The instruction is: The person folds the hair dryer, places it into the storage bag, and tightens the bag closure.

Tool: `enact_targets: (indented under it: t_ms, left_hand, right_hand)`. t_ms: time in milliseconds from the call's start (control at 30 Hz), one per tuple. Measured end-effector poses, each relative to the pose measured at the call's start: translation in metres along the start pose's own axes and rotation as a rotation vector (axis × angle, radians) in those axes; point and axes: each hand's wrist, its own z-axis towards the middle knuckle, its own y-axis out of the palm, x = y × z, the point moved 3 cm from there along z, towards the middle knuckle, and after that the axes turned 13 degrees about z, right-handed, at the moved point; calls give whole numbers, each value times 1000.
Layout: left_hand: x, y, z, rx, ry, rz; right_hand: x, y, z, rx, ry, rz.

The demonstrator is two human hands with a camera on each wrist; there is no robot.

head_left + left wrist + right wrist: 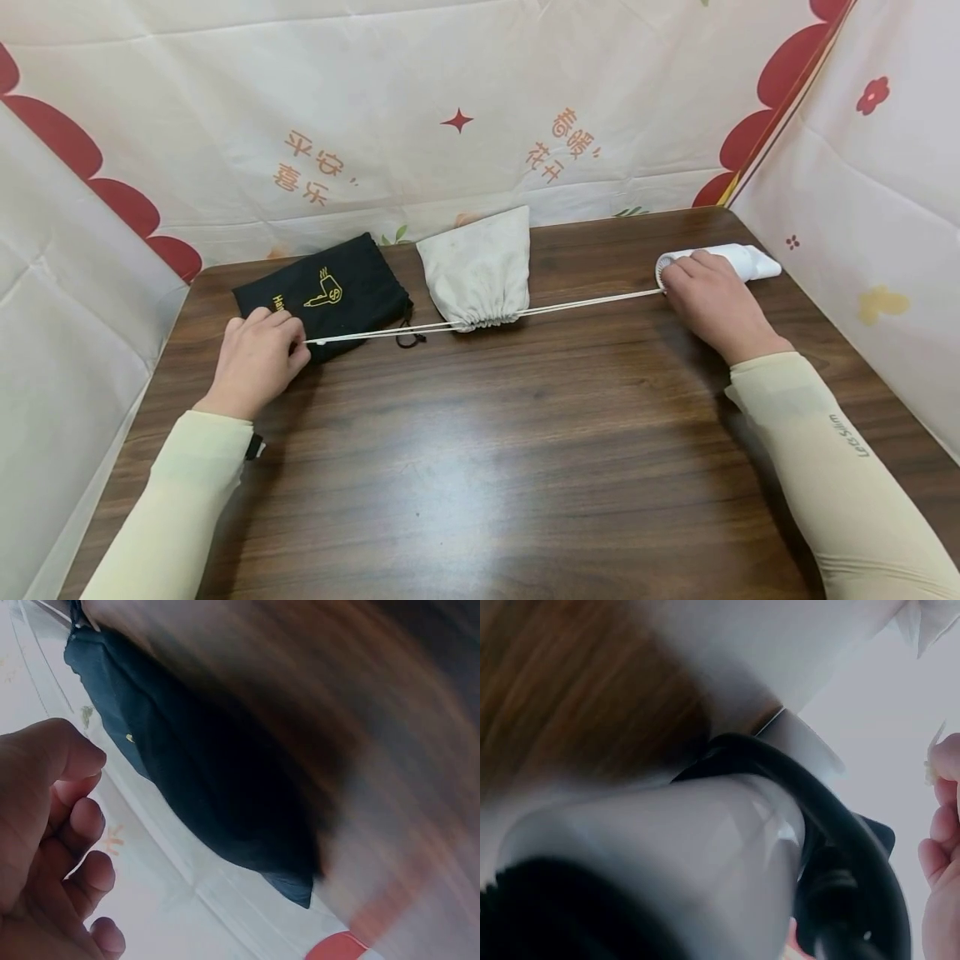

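A light grey-white drawstring pouch (480, 258) lies mid-table, its mouth gathered into tight folds. Its white cord (592, 302) is stretched taut to both sides. My left hand (262, 358) pinches the left end between thumb and index finger, over the black pouch (360, 287) with a yellow hair dryer print. On the other side my right hand (708, 300) pinches the right end, in front of a white hair dryer (742, 260) partly hidden by it. In the right wrist view a bit of cord shows at the fingertips (946, 757); the left wrist view shows none.
The brown wooden table (465, 467) reaches back to a white printed cloth (390, 108), which also hangs at both sides. A small black cord loop (410, 337) from the black pouch lies by the white cord. Near the right wrist camera a black curved band (855, 825) shows.
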Motion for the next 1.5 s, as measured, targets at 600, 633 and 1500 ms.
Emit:
enact_targets:
  t_ms: [600,633,1500]
  left_hand:
    - [-5,3,-3,-59,-56,-6]
    - [-4,2,-3,-50,-56,-3]
    - [12,-18,-12,-272,-62,-294]
  right_hand:
    - [4,-6,-4,5,70,7]
    - [3,-5,-2,-4,87,3]
    - [-4,-9,-6,-34,186,-9]
